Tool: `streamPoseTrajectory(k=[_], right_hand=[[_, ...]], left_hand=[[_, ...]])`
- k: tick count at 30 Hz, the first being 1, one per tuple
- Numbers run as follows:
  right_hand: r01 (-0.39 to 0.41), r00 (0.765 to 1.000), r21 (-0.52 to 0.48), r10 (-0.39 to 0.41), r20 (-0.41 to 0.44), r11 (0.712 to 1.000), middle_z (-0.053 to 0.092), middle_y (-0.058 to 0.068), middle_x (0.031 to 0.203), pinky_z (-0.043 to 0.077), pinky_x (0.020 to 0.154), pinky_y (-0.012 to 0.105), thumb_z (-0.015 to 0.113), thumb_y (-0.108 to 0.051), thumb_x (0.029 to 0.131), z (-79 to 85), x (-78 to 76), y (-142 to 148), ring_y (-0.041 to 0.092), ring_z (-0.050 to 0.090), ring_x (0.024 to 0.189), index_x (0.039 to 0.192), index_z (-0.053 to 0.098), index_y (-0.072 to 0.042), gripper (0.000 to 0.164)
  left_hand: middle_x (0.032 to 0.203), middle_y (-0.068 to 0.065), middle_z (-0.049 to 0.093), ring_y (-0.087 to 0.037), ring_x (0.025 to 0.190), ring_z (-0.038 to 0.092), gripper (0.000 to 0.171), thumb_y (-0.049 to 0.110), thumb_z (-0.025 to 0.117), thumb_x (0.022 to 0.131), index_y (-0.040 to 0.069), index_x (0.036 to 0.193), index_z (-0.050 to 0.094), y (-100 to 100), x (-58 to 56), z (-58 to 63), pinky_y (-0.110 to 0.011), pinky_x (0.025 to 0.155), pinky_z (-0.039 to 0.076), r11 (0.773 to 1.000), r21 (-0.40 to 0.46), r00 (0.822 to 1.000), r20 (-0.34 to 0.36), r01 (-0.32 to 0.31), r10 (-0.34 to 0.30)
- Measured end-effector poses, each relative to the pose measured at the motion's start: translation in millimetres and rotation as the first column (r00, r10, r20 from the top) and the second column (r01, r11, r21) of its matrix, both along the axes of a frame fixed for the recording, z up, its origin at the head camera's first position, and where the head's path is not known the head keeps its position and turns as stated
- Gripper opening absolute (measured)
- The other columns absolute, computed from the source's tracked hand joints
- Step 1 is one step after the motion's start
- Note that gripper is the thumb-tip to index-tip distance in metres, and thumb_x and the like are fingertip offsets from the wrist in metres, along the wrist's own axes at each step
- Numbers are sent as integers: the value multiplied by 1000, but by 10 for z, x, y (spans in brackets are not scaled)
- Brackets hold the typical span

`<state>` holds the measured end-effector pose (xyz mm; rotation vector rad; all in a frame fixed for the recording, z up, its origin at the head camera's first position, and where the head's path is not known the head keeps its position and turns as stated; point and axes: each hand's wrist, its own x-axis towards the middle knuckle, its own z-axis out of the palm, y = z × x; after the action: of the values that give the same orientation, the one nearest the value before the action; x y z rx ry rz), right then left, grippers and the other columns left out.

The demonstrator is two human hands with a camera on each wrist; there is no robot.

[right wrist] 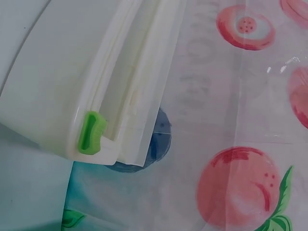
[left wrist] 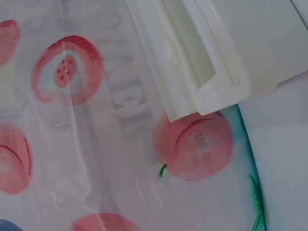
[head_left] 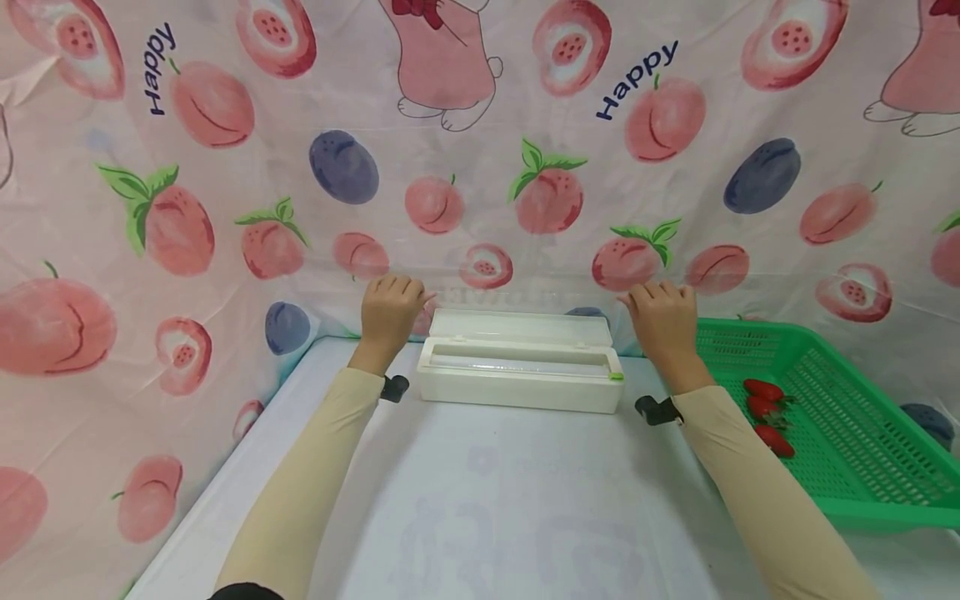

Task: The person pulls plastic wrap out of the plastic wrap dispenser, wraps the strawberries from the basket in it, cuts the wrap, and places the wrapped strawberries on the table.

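Observation:
A white cling film dispenser point(head_left: 517, 396) sits at the back of the table, its lid point(head_left: 521, 327) tipped back and a clear-wrapped roll point(head_left: 517, 366) in its slot. On its right end is a green slide cutter point(right wrist: 91, 134). Past the left end, my left hand point(head_left: 390, 310) is raised with curled fingers, thumb toward the middle. My right hand point(head_left: 663, 325) mirrors it past the right end. Both grip the edge of clear cling film point(right wrist: 288, 65), which shows only as faint glints and an edge line. The wrist views show the dispenser's ends but neither hand's fingers.
At the right, a green plastic basket point(head_left: 832, 508) holds several red strawberries point(head_left: 765, 408), partly behind my right forearm. Fruit-printed cloth point(head_left: 480, 167) hangs close behind the dispenser and along the left. A white surface point(head_left: 517, 500) covers the table.

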<state>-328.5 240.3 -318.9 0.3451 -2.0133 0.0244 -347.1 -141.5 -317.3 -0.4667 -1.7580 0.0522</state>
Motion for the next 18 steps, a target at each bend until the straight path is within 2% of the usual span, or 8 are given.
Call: streamPoseTrajectory(k=[11, 18], right_hand=[[-29, 999, -22, 28, -40, 999, 67, 19, 77, 39, 65, 47, 64, -26, 87, 36, 115, -29, 36, 59, 76, 81, 62, 0, 27], [-24, 999, -27, 24, -26, 999, 68, 20, 79, 40, 66, 47, 65, -25, 86, 99, 197, -49, 36, 59, 77, 83, 64, 1, 27]], left_hand=[[67, -8, 66, -24, 66, 62, 29, 34, 70, 78, 6, 70, 64, -37, 65, -8, -37, 66, 49, 999, 25, 999, -41, 20, -19], [67, -8, 66, -24, 66, 63, 29, 34, 71, 76, 6, 70, 64, -58, 111, 26, -36, 65, 49, 1000, 20, 998, -63, 24, -22]])
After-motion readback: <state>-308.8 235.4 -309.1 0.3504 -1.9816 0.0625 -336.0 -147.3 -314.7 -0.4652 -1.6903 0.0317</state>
